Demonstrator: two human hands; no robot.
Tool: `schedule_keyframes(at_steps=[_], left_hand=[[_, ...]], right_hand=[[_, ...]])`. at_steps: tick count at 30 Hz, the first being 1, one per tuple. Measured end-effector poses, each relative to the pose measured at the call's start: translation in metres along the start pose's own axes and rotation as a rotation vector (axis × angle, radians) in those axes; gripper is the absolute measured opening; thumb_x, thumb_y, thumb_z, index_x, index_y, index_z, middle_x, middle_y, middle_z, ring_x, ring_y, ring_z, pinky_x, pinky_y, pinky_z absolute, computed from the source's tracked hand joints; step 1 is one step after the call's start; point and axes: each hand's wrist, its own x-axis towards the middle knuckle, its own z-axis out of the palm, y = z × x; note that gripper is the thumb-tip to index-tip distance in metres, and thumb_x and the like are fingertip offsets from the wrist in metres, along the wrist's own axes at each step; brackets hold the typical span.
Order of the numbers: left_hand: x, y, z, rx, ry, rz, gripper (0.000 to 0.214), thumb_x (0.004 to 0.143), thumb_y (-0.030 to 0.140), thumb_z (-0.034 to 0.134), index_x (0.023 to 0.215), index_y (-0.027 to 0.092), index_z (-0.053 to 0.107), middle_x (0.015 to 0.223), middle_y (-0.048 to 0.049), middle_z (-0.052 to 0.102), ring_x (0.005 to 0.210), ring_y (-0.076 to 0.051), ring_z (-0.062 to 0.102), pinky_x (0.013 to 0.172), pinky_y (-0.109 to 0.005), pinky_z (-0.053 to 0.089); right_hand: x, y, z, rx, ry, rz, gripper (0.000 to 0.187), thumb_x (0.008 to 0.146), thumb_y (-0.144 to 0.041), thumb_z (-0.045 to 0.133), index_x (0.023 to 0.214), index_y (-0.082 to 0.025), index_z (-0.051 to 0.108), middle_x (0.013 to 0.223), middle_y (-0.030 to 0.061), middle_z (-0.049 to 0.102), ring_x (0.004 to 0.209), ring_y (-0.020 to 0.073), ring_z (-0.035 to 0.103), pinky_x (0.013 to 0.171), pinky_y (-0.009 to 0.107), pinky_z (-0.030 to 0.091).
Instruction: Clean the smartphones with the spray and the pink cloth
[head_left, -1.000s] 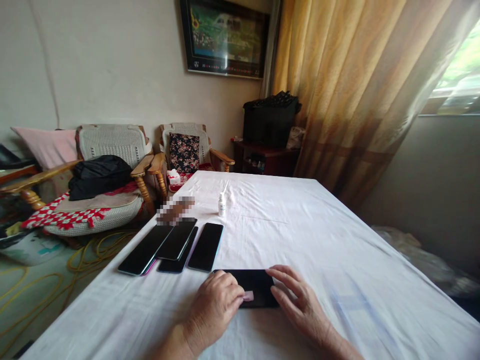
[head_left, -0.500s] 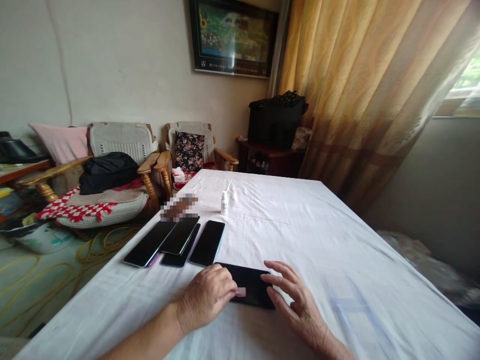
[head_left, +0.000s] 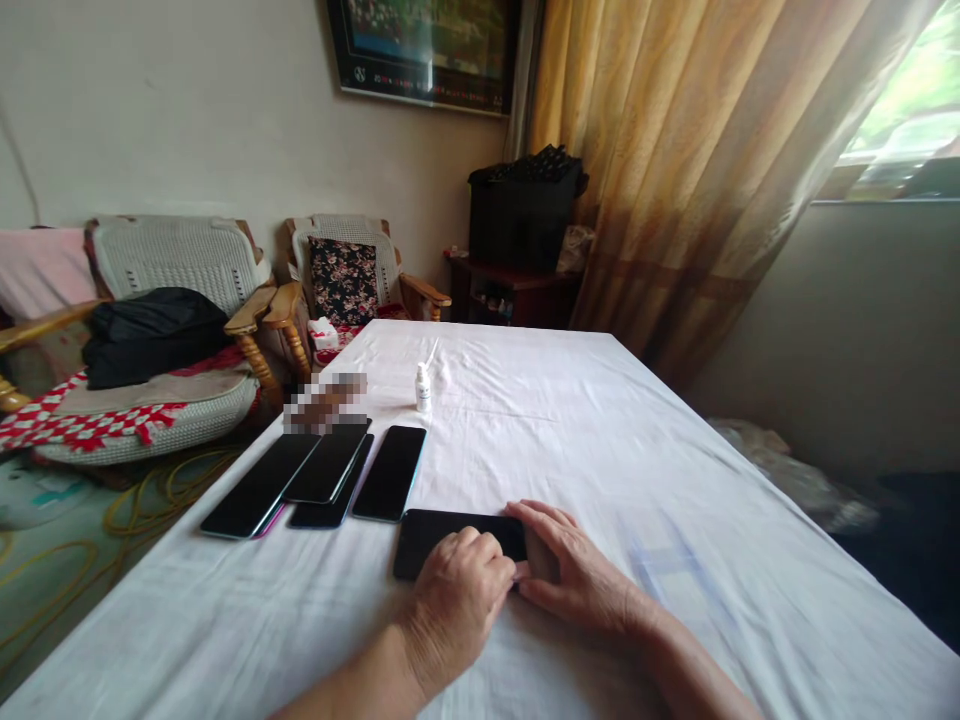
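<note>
A black-screened smartphone lies crosswise on the white cloth near me, screen up. My left hand is closed over the phone's front half, its fingertips pinching a small pinkish piece against the glass near the right end. What that piece is made of I cannot make out. My right hand grips the phone's right end, fingers along the far edge and thumb at the near edge. Just beyond the phone's left end another smartphone lies flat, apart from both hands.
Several more phones overlap at the table's left side. A blurred-out brown item lies behind them. Farther back stands a small white bottle. The white-covered table stretches toward two armchairs and a dark cabinet.
My left hand has slid right across the phone with the pinkish piece. My right hand has closed from spread fingers onto the phone's right end. The camera view has shifted right and down.
</note>
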Motion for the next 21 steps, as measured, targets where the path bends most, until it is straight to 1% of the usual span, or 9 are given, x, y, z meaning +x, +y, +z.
schedule_keyframes(at_steps=[2,4,6,9,11,13,15,17,21], left_hand=[[-0.001,0.005,0.003,0.008,0.017,0.016,0.008,0.093,0.018,0.056,0.091,0.023,0.062,0.083,-0.0002,0.062,0.077,-0.020,0.054,0.068,-0.032,0.043],[-0.009,0.001,0.002,0.004,0.032,0.038,0.010,0.094,0.018,0.054,0.095,0.024,0.062,0.084,0.0000,0.062,0.078,-0.020,0.055,0.069,-0.033,0.043],[-0.021,-0.012,-0.003,0.008,0.042,0.052,0.013,0.095,0.015,0.052,0.095,0.023,0.062,0.086,-0.0007,0.062,0.079,-0.020,0.055,0.069,-0.033,0.044],[-0.041,-0.038,-0.015,0.022,0.072,0.064,0.019,0.096,0.011,0.047,0.100,0.022,0.062,0.085,-0.0016,0.061,0.078,-0.019,0.055,0.068,-0.031,0.044],[-0.052,-0.054,-0.022,0.044,0.079,0.047,0.022,0.092,0.006,0.050,0.103,0.022,0.061,0.085,-0.0013,0.061,0.077,-0.018,0.056,0.069,-0.031,0.046],[-0.060,-0.065,-0.026,0.069,0.057,0.035,0.031,0.085,0.001,0.057,0.107,0.022,0.060,0.085,-0.0008,0.061,0.076,-0.018,0.056,0.068,-0.032,0.047],[-0.063,-0.070,-0.027,0.076,0.052,0.013,0.039,0.079,-0.003,0.061,0.109,0.022,0.061,0.087,-0.0006,0.062,0.078,-0.019,0.057,0.070,-0.033,0.049],[-0.062,-0.071,-0.026,0.080,0.047,-0.018,0.044,0.076,-0.004,0.063,0.111,0.023,0.061,0.090,-0.0002,0.064,0.081,-0.019,0.059,0.073,-0.034,0.050],[-0.046,-0.067,-0.026,0.153,-0.008,-0.085,0.050,0.071,0.001,0.075,0.115,0.022,0.062,0.092,-0.0004,0.065,0.080,-0.020,0.059,0.072,-0.035,0.050]], right_hand=[[-0.002,0.002,-0.002,0.002,-0.001,-0.036,0.071,0.069,-0.018,0.061,0.138,-0.016,0.050,0.137,0.0143,0.055,0.132,0.0302,0.043,0.109,0.049,0.035],[-0.003,0.003,-0.002,0.002,0.005,-0.049,0.071,0.067,-0.017,0.062,0.138,-0.016,0.051,0.136,0.0143,0.055,0.131,0.0302,0.043,0.109,0.048,0.036],[-0.003,0.004,-0.001,0.003,0.012,-0.038,0.072,0.066,-0.017,0.063,0.137,-0.016,0.051,0.136,0.0142,0.056,0.131,0.0303,0.044,0.109,0.048,0.036],[-0.002,0.003,-0.002,0.005,0.009,-0.007,0.074,0.064,-0.017,0.063,0.137,-0.017,0.051,0.138,0.0139,0.054,0.131,0.0305,0.044,0.109,0.047,0.036],[-0.001,0.001,-0.003,-0.005,-0.018,0.016,0.076,0.064,-0.017,0.063,0.139,-0.017,0.050,0.139,0.0142,0.052,0.131,0.0305,0.043,0.109,0.048,0.035],[-0.001,-0.001,-0.005,-0.032,-0.058,0.037,0.079,0.062,-0.018,0.063,0.140,-0.015,0.048,0.140,0.0150,0.051,0.132,0.0307,0.042,0.110,0.047,0.033],[-0.002,-0.001,-0.008,-0.064,-0.085,0.062,0.082,0.061,-0.018,0.064,0.141,-0.014,0.046,0.140,0.0152,0.051,0.131,0.0307,0.042,0.111,0.046,0.032],[-0.005,0.002,-0.011,-0.092,-0.084,0.089,0.083,0.061,-0.019,0.063,0.142,-0.014,0.045,0.139,0.0148,0.052,0.131,0.0307,0.042,0.110,0.046,0.032],[-0.012,0.013,-0.018,-0.126,-0.050,0.138,0.083,0.062,-0.020,0.062,0.143,-0.017,0.044,0.139,0.0123,0.053,0.132,0.0318,0.041,0.110,0.049,0.031]])
